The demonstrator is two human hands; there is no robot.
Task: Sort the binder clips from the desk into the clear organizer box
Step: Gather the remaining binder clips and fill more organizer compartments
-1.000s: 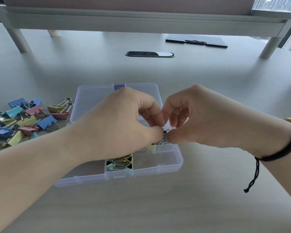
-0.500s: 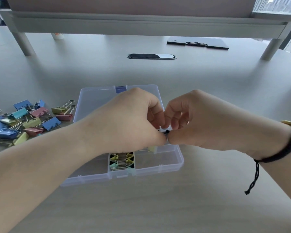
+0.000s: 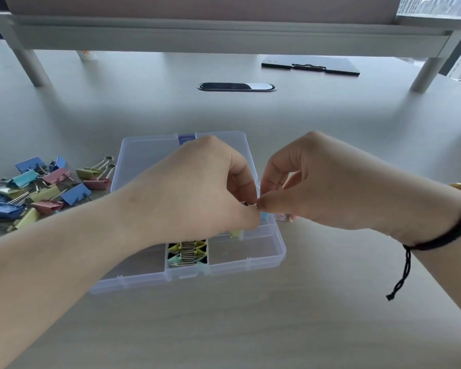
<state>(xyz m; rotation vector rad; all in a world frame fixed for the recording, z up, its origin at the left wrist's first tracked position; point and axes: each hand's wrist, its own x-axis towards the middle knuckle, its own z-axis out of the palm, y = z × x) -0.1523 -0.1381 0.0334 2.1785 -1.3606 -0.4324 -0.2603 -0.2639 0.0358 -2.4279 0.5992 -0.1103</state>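
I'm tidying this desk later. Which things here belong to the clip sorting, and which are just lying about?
Belong: clear organizer box, loose binder clips, clips already in the box, small clip pinched between left hand and right hand.
Lying about: black clipboard, paper cup.

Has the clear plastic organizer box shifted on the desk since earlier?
No. The organizer box sits at the same offset from the black oval desk grommet.

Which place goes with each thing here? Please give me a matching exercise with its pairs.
Things:
1. loose pile of coloured binder clips
2. black clipboard
3. row of yellow and teal binder clips

Places:
A. far right of the desk
B. near middle compartment of the clear plastic organizer box
C. on the desk, left of the box

Pairs: 1-C, 2-A, 3-B
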